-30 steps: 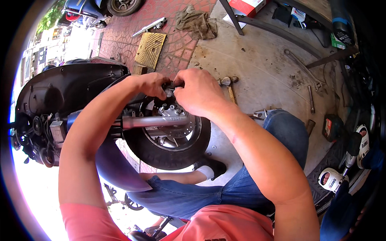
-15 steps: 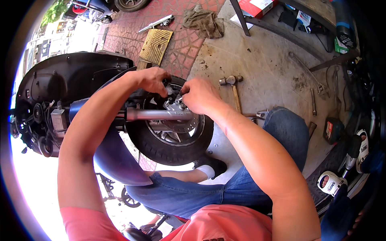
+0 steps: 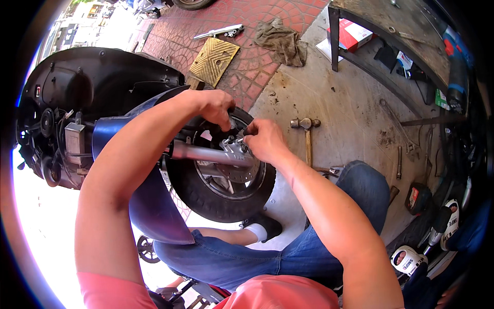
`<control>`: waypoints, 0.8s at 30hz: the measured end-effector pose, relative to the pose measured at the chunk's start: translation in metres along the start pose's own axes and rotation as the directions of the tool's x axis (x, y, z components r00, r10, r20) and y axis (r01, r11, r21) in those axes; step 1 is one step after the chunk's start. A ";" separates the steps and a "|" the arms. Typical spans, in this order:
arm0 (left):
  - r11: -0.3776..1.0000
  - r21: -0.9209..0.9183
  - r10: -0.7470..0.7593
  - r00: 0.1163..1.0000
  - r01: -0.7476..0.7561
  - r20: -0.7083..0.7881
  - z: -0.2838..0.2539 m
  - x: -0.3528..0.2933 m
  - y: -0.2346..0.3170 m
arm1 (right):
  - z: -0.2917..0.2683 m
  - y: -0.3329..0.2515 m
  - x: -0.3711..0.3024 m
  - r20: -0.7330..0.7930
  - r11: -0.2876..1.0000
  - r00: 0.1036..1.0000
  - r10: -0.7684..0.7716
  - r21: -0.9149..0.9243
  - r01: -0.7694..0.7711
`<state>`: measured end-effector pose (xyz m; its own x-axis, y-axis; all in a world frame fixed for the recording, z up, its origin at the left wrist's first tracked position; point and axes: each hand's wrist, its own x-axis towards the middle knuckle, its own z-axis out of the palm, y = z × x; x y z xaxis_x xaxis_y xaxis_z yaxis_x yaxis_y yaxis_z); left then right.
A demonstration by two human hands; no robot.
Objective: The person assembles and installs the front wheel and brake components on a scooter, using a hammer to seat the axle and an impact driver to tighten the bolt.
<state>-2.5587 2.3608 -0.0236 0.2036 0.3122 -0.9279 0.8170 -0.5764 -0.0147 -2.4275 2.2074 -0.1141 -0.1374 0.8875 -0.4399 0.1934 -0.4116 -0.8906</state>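
Both my hands work at the front wheel (image 3: pixel 203 202) of a scooter, around the top of its silver fork leg (image 3: pixel 208 154). My left hand (image 3: pixel 217 109) bends over the far side of the wheel, fingers curled and thumb pointing down by the metal fittings. My right hand (image 3: pixel 266 141) pinches at the bracket end of the fork, beside a bolt (image 3: pixel 240 139). What either set of fingertips grips is hidden or too small to name. Below the bracket the brake disc (image 3: pixel 241 173) shows inside the rim. A dark blue fender (image 3: pixel 157 211) hangs by my left arm.
A ball-peen hammer (image 3: pixel 307 141) and a wrench (image 3: pixel 400 129) lie on the concrete to the right. Beyond the wheel are a yellow ridged plate (image 3: pixel 214 61), a silver fork part (image 3: pixel 218 32) and a brown rag (image 3: pixel 281 42). A metal workbench (image 3: pixel 334 41) stands far right; sandalled feet (image 3: pixel 409 260) are near right.
The view has shifted, so the surroundings appear moved and more of the workbench shows. Both hands stay at the fork's bracket end, the left thumb now pointing more downward.
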 end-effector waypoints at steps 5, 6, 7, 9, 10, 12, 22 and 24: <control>1.000 0.000 0.003 1.000 -0.003 0.008 -0.002 0.002 0.001 | 0.006 0.005 0.008 0.032 1.000 0.999 -0.005 0.015 0.004; 1.000 -0.009 0.005 1.000 -0.004 0.021 -0.001 0.002 0.000 | 0.006 0.006 0.009 0.046 1.000 0.999 -0.014 0.015 0.014; 1.000 0.007 0.007 1.000 -0.007 0.022 -0.001 0.002 0.001 | 0.006 0.007 0.009 0.059 1.000 0.998 -0.024 0.015 0.023; 0.999 0.041 0.015 1.000 -0.016 0.023 -0.001 0.003 0.001 | 0.006 0.007 0.008 0.059 0.999 0.997 -0.049 -0.016 0.050; 0.999 0.031 0.025 0.999 -0.026 0.026 -0.001 0.003 0.001 | 0.006 0.007 0.008 0.059 0.997 0.996 -0.062 -0.030 0.064; 0.999 0.012 0.041 0.999 -0.041 0.033 -0.001 0.003 0.001 | 0.006 0.007 0.008 0.062 0.997 0.995 -0.076 -0.026 0.078; 0.998 0.012 0.056 0.996 -0.057 0.073 0.000 0.007 0.000 | 0.020 0.003 0.006 0.022 0.993 0.997 -0.078 -0.089 0.079; 0.996 0.000 0.086 0.993 -0.086 0.085 0.001 0.009 0.000 | 0.020 0.008 0.007 0.033 0.991 0.994 -0.103 -0.086 0.105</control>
<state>-2.5577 2.3630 -0.0328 0.2263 0.1963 -0.9541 0.7966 -0.6009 0.0654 -2.4459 2.2065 -0.1272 -0.1888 0.9176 -0.3497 0.2609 -0.2965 -0.9187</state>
